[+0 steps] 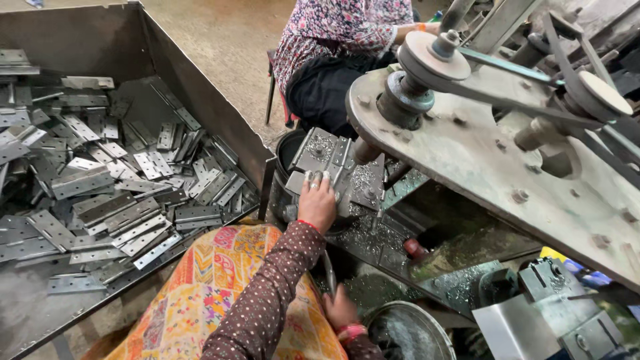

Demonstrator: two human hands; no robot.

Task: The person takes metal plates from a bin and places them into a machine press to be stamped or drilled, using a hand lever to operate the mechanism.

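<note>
Right hand [340, 310] half hidden; grip unclear.

Left hand [318, 200] presses a metal hinge [328, 155] under the machine [480, 153].

No packages, labels, signs or screens in view. Nothing wrapped, boxed, tagged or lit up anywhere in the frame.
</note>
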